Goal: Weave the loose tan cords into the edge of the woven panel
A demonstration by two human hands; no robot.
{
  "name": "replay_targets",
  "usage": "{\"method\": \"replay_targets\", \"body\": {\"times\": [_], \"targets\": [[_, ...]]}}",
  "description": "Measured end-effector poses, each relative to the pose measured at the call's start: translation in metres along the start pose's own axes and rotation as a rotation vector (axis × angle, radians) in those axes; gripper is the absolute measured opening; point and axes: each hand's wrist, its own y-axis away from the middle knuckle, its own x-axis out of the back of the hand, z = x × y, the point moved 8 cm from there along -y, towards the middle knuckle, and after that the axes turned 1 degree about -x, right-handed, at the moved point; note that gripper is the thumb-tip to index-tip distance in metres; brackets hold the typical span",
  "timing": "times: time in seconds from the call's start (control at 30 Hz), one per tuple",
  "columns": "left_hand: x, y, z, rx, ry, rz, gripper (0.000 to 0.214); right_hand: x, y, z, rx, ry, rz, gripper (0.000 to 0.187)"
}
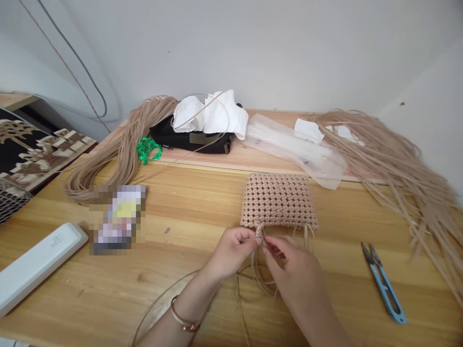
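Note:
A woven beige piece (278,200), a flat rectangle with an open lattice pattern, lies on the wooden table. From its near left corner comes a short braid (259,228) of the same cord. My left hand (237,248) pinches cord strands just below that braid, thumb against fingers. Close beside it, my right hand (289,255) also has its thumb and fingers closed on the cord strands. Loose cord ends (257,274) hang and loop between my hands toward the table's front. More strands (306,233) come off the piece's near right corner.
Blue thread snips (385,284) lie at the right. Bundles of beige cord (104,149) spread at the back left and along the right (390,149). A black pouch (191,140), white paper (226,115), a plastic bag (300,149), green ribbon (148,149) and a white case (39,265) are around.

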Motion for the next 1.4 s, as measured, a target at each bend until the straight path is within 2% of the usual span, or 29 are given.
{"method": "replay_targets", "body": {"times": [0.23,0.4,0.63,0.8,0.87,0.97,1.2,1.3,1.4], "targets": [[-0.001,0.0,0.002,0.025,0.072,0.003,0.022,-0.004,-0.006,-0.004,-0.086,-0.039,-0.073,0.024],[0.0,0.0,-0.005,0.068,0.097,0.017,0.02,-0.002,-0.005,-0.009,-0.155,0.009,0.021,0.021],[-0.002,-0.001,-0.003,0.045,0.096,-0.015,0.022,-0.011,-0.005,-0.009,-0.162,-0.011,-0.007,0.014],[-0.003,-0.001,0.001,0.008,0.023,-0.025,0.022,-0.011,-0.005,-0.006,-0.154,-0.058,0.024,0.011],[-0.002,-0.001,0.004,-0.012,-0.011,-0.007,0.02,-0.014,-0.005,0.0,-0.188,-0.151,0.01,0.01],[0.0,-0.001,0.009,-0.056,-0.103,0.029,0.019,-0.022,-0.006,0.008,-0.238,-0.388,-0.076,0.01],[0.001,0.0,0.014,-0.085,-0.173,0.054,0.02,-0.033,-0.007,0.007,-0.312,-0.814,-0.287,0.014],[0.001,0.0,0.013,-0.092,-0.135,0.015,0.02,-0.035,-0.007,0.008,-0.335,-0.924,-0.324,0.016],[0.001,-0.002,0.013,-0.098,-0.144,-0.002,0.021,-0.036,-0.009,0.007,-0.3,-0.967,-0.353,0.013]]}}
